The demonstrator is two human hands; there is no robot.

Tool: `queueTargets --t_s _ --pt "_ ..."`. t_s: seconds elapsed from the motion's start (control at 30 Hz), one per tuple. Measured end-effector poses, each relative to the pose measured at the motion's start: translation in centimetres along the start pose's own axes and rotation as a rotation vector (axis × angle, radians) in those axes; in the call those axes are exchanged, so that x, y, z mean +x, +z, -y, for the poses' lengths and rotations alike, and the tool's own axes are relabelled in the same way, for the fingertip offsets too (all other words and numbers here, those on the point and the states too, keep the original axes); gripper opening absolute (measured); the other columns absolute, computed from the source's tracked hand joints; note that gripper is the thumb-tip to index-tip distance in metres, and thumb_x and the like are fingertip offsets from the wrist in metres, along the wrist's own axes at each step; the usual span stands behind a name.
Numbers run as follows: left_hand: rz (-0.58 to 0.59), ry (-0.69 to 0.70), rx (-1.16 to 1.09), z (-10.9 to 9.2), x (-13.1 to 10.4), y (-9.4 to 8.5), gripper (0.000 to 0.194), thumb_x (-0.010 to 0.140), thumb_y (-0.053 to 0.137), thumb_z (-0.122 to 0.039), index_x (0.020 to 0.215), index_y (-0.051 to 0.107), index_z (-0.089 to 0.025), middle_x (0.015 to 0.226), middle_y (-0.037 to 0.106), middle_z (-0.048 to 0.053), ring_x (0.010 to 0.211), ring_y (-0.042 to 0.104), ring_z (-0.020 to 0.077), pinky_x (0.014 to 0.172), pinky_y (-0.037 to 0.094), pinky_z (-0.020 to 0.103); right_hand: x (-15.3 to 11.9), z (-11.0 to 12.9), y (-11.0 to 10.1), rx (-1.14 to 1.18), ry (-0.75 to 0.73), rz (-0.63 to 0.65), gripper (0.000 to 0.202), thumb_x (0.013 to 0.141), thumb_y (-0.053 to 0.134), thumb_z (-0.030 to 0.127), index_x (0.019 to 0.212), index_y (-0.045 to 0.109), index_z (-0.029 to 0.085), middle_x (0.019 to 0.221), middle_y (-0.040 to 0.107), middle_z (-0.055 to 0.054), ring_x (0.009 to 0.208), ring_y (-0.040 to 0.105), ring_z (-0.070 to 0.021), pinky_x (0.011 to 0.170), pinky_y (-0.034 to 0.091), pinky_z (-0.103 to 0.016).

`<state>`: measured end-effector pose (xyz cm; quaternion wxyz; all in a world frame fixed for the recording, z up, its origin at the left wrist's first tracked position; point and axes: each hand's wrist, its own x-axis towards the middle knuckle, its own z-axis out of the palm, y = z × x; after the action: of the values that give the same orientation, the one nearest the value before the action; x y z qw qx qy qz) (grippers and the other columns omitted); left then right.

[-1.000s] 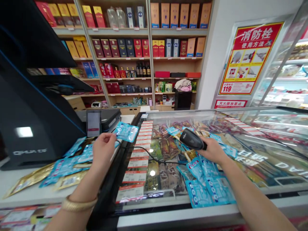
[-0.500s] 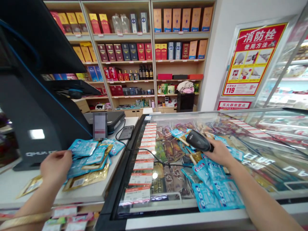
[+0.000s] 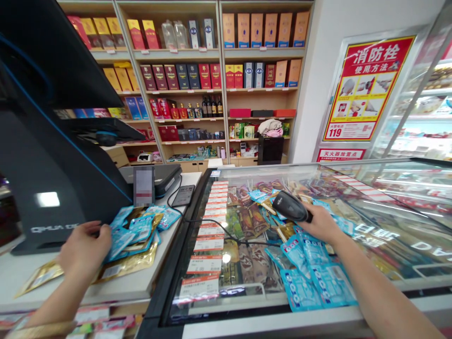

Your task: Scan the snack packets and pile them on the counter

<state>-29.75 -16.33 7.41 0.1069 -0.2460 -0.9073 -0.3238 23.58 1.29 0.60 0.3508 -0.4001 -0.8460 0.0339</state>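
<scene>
Freezer (image 3: 268,320), right fingers (image 3: 317,218) around scanner (image 3: 289,205), left fingers (image 3: 105,238) parted

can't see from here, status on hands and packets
Left fingers at counter packet pile, contact unclear. Right fingers gripping scanner over second packet pile. Cord across freezer.

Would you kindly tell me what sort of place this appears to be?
Probably a convenience store or small supermarket: the right hand holds a barcode scanner, price labels line a glass-topped display freezer, and wall shelves carry rows of boxes and bottles.
</scene>
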Motion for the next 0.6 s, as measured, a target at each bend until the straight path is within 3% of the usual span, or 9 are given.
queueTargets --t_s 0.1,0.23,0.37,0.47,0.6 --pt "-0.034 0.013 0.045 -0.2 -0.3 -0.4 0.041 0.071 0.048 -0.042 0.098 0.064 -0.016 0.087 0.067 0.015 0.085 0.062 0.0360 0.080 0.049 0.052 0.1 0.1 0.0 -0.003 0.007 0.002 0.031 0.072 0.057 0.031 0.098 0.070 0.019 0.084 0.074 -0.007 0.075 0.069 -0.0244 0.066 0.048 -0.030" --pt "-0.100 0.039 0.029 -1.7 -1.0 -1.1 0.056 0.077 0.039 -0.043 0.115 0.064 -0.010 0.111 0.065 0.024 0.105 0.059 0.0432 0.088 0.045 0.061 0.1 -0.2 -0.3 -0.006 0.019 -0.019 0.031 0.071 0.057 0.029 0.097 0.070 0.019 0.085 0.074 -0.007 0.076 0.069 -0.0243 0.067 0.048 -0.030" --pt "-0.150 0.245 -0.149 -5.2 -3.4 -0.7 0.054 0.076 0.041 -0.044 0.114 0.065 -0.012 0.118 0.064 0.021 0.115 0.055 0.0411 0.098 0.041 0.060 0.0 -0.9 -1.2 -0.026 0.064 -0.086 0.035 0.069 0.059 0.027 0.102 0.070 0.020 0.086 0.074 -0.006 0.081 0.068 -0.0248 0.071 0.048 -0.030" --pt "-0.029 0.438 -0.339 -8.9 -6.9 0.9 0.046 0.074 0.045 -0.045 0.105 0.065 -0.017 0.109 0.067 0.014 0.104 0.061 0.0322 0.096 0.046 0.050 0.0 -1.6 -2.2 -0.047 0.110 -0.120 0.032 0.069 0.059 0.026 0.098 0.071 0.019 0.082 0.073 -0.006 0.077 0.067 -0.0240 0.072 0.048 -0.030" --pt "0.302 0.663 -0.560 -14.0 -13.0 4.3 0.032 0.072 0.052 -0.045 0.089 0.066 -0.022 0.091 0.071 0.006 0.086 0.064 0.0239 0.086 0.051 0.038 0.0 -2.3 -3.0 -0.051 0.169 -0.150 0.027 0.070 0.061 0.027 0.093 0.071 0.018 0.079 0.072 -0.005 0.072 0.065 -0.0225 0.070 0.047 -0.030"
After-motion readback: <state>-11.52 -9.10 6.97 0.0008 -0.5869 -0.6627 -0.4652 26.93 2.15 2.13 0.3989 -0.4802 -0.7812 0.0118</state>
